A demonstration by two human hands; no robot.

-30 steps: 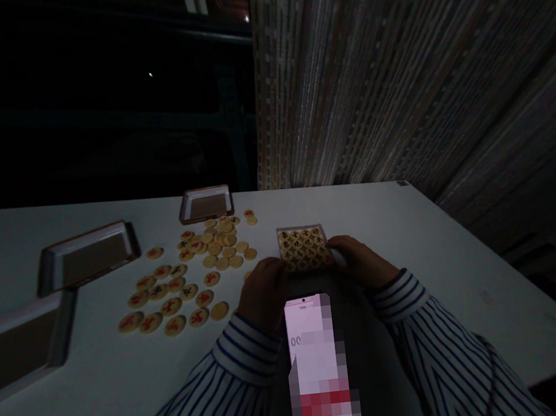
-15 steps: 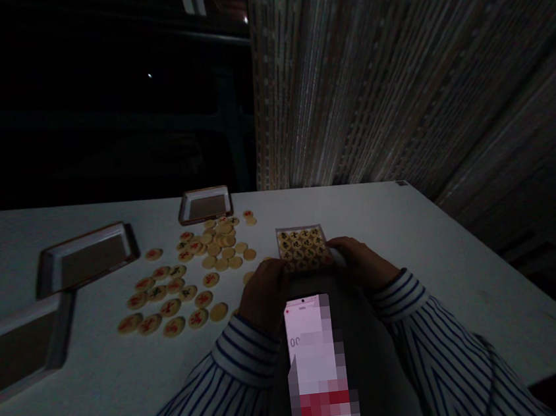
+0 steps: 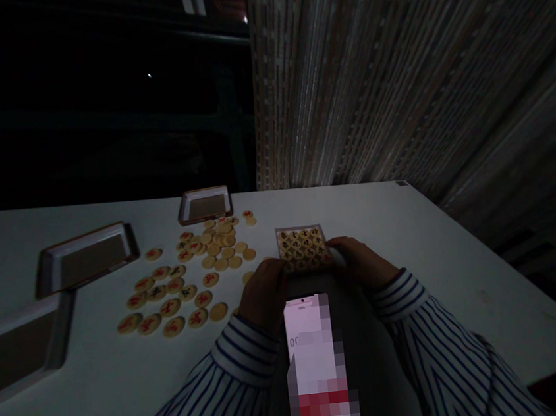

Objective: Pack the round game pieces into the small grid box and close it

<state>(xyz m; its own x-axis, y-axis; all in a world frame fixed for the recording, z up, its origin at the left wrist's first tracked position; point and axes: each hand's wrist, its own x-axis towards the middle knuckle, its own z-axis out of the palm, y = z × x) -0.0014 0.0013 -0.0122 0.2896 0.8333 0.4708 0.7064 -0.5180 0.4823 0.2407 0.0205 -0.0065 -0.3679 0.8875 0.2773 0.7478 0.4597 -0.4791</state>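
Note:
A small square box (image 3: 298,228) with a pale rim stands at the middle of the table, filled with rows of round Chinese chess pieces (image 3: 302,244) marked in black. My left hand (image 3: 263,295) grips its near left corner, fingers partly in shadow. On the opposite side, my right hand (image 3: 364,262) has thumb and fingers closed at the near right corner. Left of the hands lie many loose Chinese chess pieces (image 3: 170,307), some with red or black characters up, others blank side up. Several are heaped in a pile (image 3: 221,237) farther back.
A lit phone (image 3: 309,337) lies in front of me between my forearms, partly blurred out. Shallow trays stand at the back (image 3: 229,200), at the left (image 3: 129,240) and at the left edge (image 3: 63,336) of the white table (image 3: 443,263). A ribbed curtain (image 3: 344,82) hangs behind.

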